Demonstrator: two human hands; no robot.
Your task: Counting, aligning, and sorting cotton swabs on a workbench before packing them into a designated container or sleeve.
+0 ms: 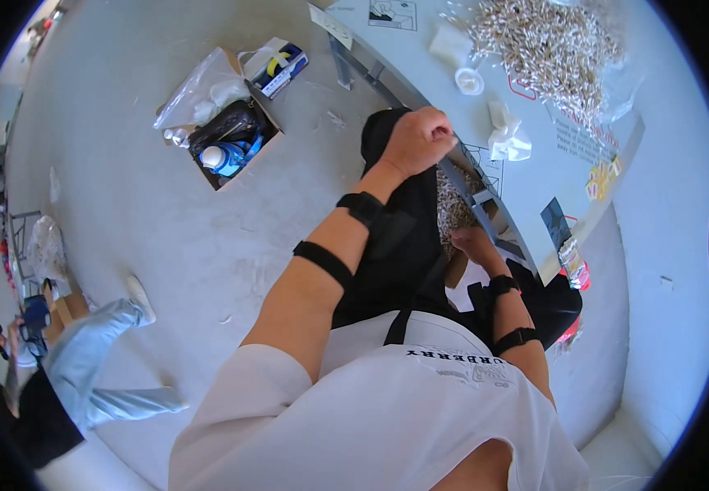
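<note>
My left hand (420, 141) is raised over my black-trousered leg (387, 262), beside the near edge of the pale table (420, 49). Its fingers are curled into a fist, and whatever may be inside is hidden. Lower down, my right hand (473, 244) reaches beneath the table edge to a cardboard box (456, 270) of small silvery-brown pieces (453, 204). The fingers of that hand are partly hidden. A large heap of similar small pieces (547, 53) lies on the table. Between the heap and my left hand are a small round white dish (469, 81) and a crumpled white plastic bag (508, 135).
Grey table legs (485, 196) stand close to my hands. Left on the floor, an open carton (236, 155) holds a black bag and a blue-white bottle, beside a smaller box (277, 65). Yellow packets (603, 178) lie at the table's right. A person (85, 368) is at far left.
</note>
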